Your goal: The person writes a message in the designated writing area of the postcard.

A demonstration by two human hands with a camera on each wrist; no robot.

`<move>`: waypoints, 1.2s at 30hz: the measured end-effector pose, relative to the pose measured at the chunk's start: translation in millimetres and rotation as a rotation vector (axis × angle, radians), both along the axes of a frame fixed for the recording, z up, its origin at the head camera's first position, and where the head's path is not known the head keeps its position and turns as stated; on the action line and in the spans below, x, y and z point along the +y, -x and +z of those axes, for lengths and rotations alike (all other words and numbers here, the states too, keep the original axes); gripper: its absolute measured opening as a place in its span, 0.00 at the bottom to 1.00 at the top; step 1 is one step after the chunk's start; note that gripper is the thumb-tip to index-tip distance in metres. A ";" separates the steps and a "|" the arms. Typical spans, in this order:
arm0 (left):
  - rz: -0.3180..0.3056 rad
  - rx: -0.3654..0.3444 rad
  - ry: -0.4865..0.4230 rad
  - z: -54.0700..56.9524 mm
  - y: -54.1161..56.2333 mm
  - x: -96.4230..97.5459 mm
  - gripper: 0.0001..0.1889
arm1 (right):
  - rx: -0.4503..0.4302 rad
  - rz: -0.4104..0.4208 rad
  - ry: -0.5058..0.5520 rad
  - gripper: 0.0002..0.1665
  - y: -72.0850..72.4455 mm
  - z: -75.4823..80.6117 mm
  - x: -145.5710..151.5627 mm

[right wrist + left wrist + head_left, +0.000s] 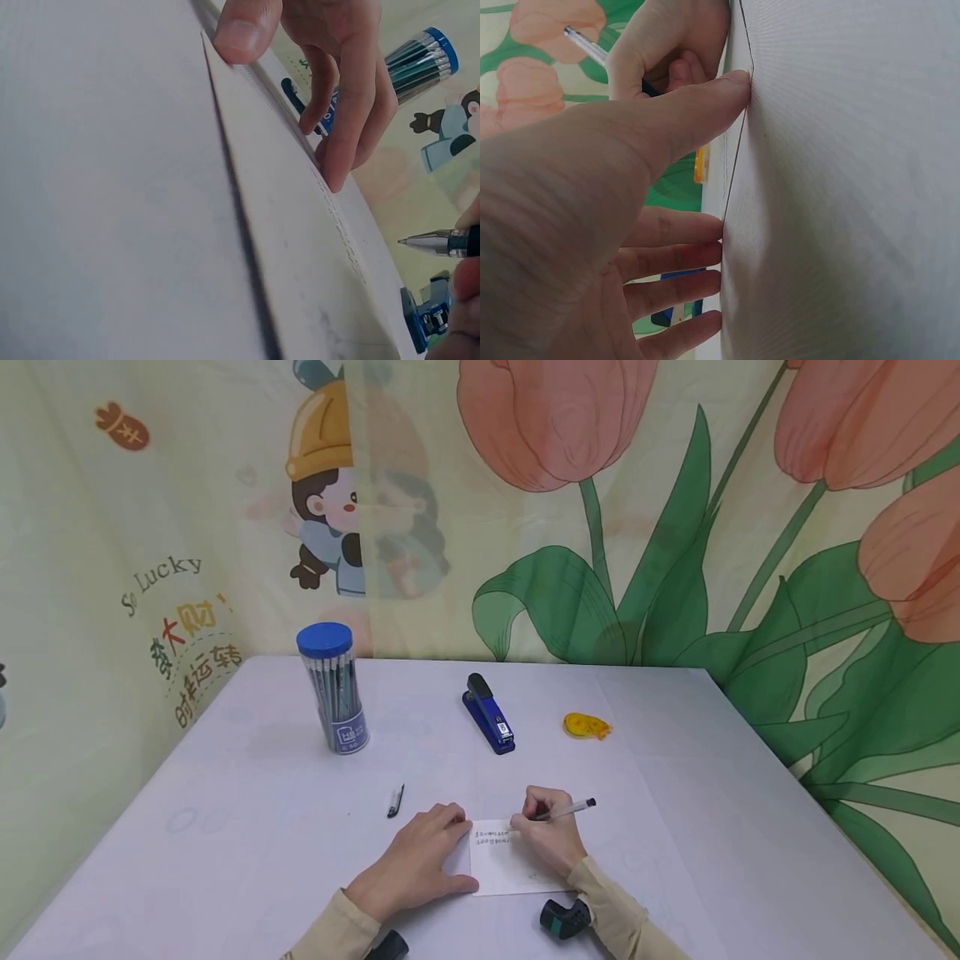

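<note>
A white sheet of paper (517, 872) lies on the table, with rows of small handwriting along its far part. My right hand (553, 835) grips a pen (573, 808) over it, fingers curled round the barrel. In the right wrist view the pen's metal tip (427, 242) shows bare, raised off the sheet. My left hand (420, 860) rests at the paper's left edge, thumb and fingers spread and mostly straight. Its thumb (724, 88) touches the near corner in the left wrist view. A black-and-clear pen cap (395, 801) lies beyond the left hand.
A clear tub of pencils (335, 693) with a blue lid stands at the back left. Beyond the paper lies a dark blue stapler (489, 714), and right of it a small yellow-orange item (587, 725). Printed curtains hang behind the white table (247, 827).
</note>
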State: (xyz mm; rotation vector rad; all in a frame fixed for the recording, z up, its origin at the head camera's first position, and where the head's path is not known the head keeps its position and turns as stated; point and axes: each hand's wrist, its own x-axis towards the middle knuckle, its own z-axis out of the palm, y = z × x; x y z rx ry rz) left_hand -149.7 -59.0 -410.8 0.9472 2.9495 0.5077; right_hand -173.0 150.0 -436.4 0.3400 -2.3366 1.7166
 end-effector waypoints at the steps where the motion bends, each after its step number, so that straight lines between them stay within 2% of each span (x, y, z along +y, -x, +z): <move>1: 0.002 -0.001 0.002 -0.1 0.0 0.0 0.38 | -0.012 -0.003 0.001 0.16 -0.2 0.5 -0.3; 7: 0.004 -0.003 0.008 1.4 -0.2 -0.2 0.38 | -0.059 -0.012 -0.012 0.14 -1.5 6.7 -1.3; 20: 0.020 0.003 -0.035 2.6 0.8 -0.8 0.36 | -0.053 -0.020 -0.023 0.12 0.3 4.9 1.5; 28: 0.062 0.164 -0.098 1.9 4.0 -6.0 0.31 | -0.040 -0.016 0.008 0.12 1.5 7.7 3.8; 36: 0.146 0.219 -0.144 3.8 8.2 -10.2 0.28 | -0.019 -0.001 0.053 0.10 3.8 5.9 6.2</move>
